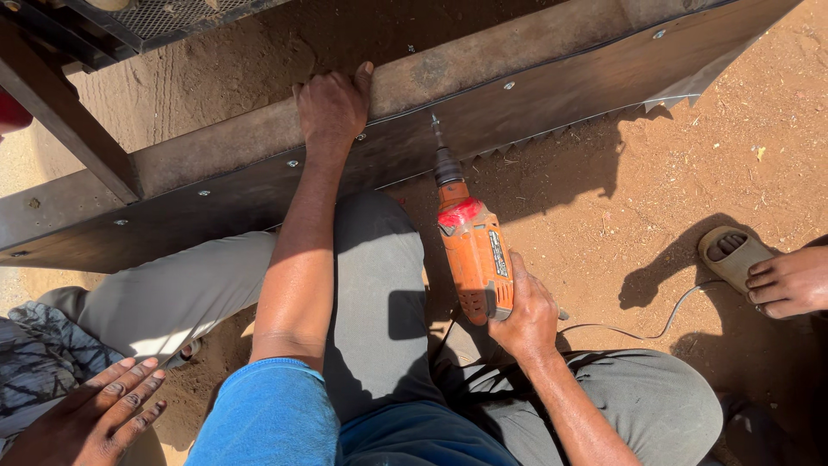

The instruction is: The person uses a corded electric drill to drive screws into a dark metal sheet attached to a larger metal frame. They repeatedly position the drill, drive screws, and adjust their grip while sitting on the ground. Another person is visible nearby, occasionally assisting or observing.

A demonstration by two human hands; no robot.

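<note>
blue short sleeves (pixel 272 414), grey trousers (pixel 379 285)

Outdoor work yard, open-air metal or carpentry site. Ground is bare reddish dirt (pixel 690 173) in hard sunlight, sharp shadows across it. A long beam (pixel 483 69) clad in sheet metal (pixel 552 103), fixed with a row of screws and cut to a saw-toothed edge at far right, lies straight on the soil. Orange corded power drill (pixel 473 250), its cable (pixel 655 328) trailing over the dirt. Dark steel frame with mesh (pixel 164 17) at far left. A sandalled foot (pixel 733 255) at right.
</note>
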